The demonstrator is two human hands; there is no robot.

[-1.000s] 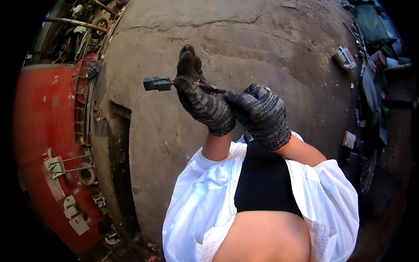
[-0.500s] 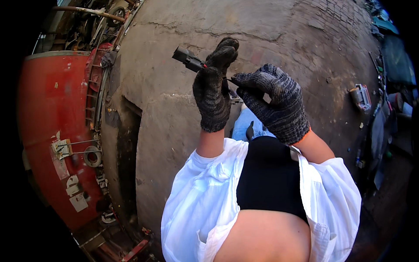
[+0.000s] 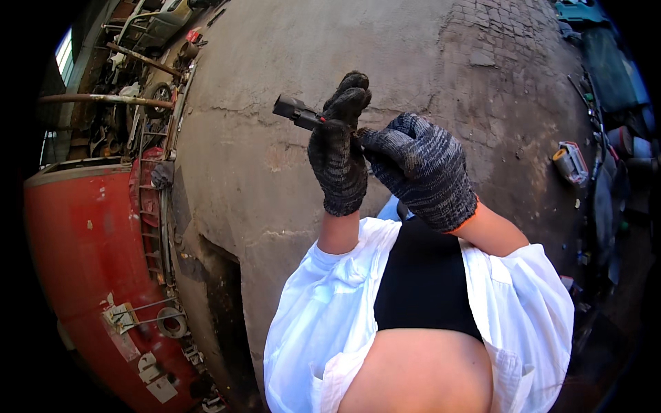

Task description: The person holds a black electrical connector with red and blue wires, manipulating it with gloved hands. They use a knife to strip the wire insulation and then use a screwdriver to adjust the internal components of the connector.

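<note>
In the head view my left hand (image 3: pixel 339 155), in a dark knit glove, grips a black plastic connector (image 3: pixel 295 110). Its body sticks out to the upper left, past my thumb, with a small bit of red at its inner end. My right hand (image 3: pixel 416 168), in a grey knit glove with an orange cuff, is closed beside my left one, thumb and fingertips together just right of the connector. What those fingertips pinch is too small and hidden to make out.
Worn concrete ground (image 3: pixel 227 151) with cracks and a dark recess (image 3: pixel 227 316) lies below. A red panel (image 3: pixel 86 255), pipes (image 3: pixel 144 100), a wheel (image 3: pixel 159 98) and scrap line the left. A cylindrical item (image 3: pixel 570 164), teal sheets (image 3: pixel 602 69) and dark debris lie along the right.
Over the last second the connector has risen and tilted from level to slanting up-left, as my left hand turned. In the last half second my right hand has moved slightly down and left.
</note>
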